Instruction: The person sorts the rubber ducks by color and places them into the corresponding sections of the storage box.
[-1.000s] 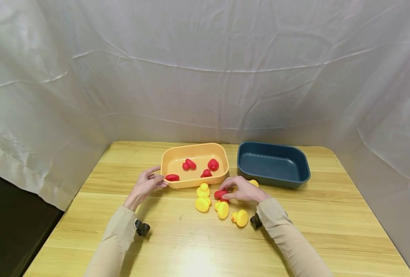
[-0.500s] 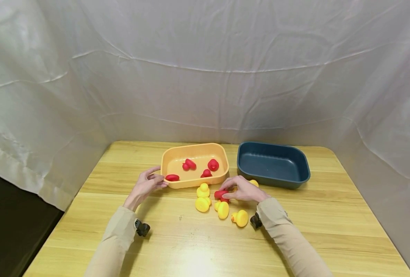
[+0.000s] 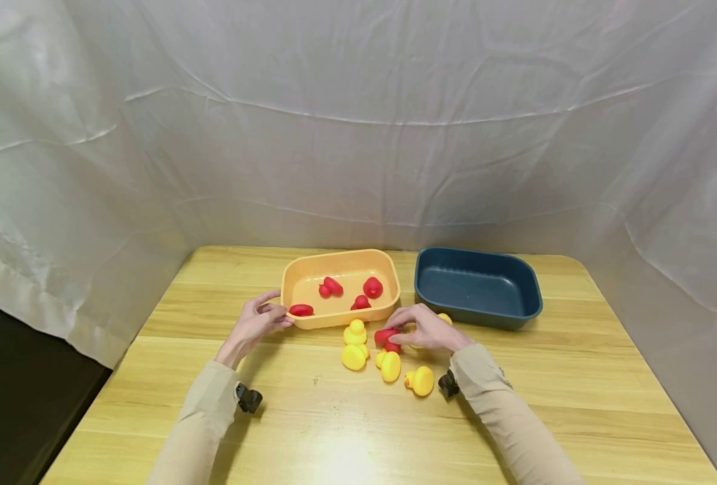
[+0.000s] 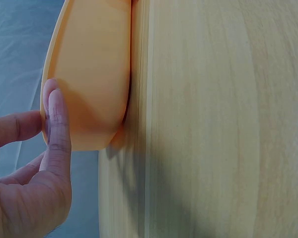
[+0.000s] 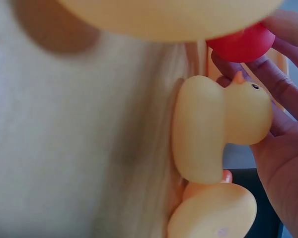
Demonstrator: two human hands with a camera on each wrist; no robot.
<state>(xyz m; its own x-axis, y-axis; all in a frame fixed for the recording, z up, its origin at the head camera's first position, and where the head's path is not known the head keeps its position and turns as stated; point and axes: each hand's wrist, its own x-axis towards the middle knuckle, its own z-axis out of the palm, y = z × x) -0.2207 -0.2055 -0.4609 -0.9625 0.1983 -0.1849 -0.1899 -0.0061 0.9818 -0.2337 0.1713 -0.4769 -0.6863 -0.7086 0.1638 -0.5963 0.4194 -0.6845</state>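
In the head view my left hand point(image 3: 258, 327) grips the near left corner of an orange bin point(image 3: 324, 321). The left wrist view has the thumb on one side of the bin's rim point(image 4: 52, 54) and fingers on the other. Several red rubber ducks point(image 3: 373, 287) lie inside that bin. My right hand point(image 3: 423, 328) holds a red rubber duck point(image 3: 386, 337) between thumb and fingers, low over the table in front of the bin. Close below its palm, the right wrist view has a yellow duck point(image 5: 198, 131) and part of another yellow duck point(image 5: 213, 213).
Several yellow rubber ducks point(image 3: 388, 366) lie in front of the bins on the wooden table point(image 3: 310, 417); one is partly hidden behind my right hand. A dark blue bin point(image 3: 479, 313) with nothing in it stands right of the orange one. Pale grey sheeting point(image 3: 358, 168) surrounds the table.
My right hand and the red duck in it have shifted up very slightly, and the duck has turned a little. My left hand stays at the bin's corner.
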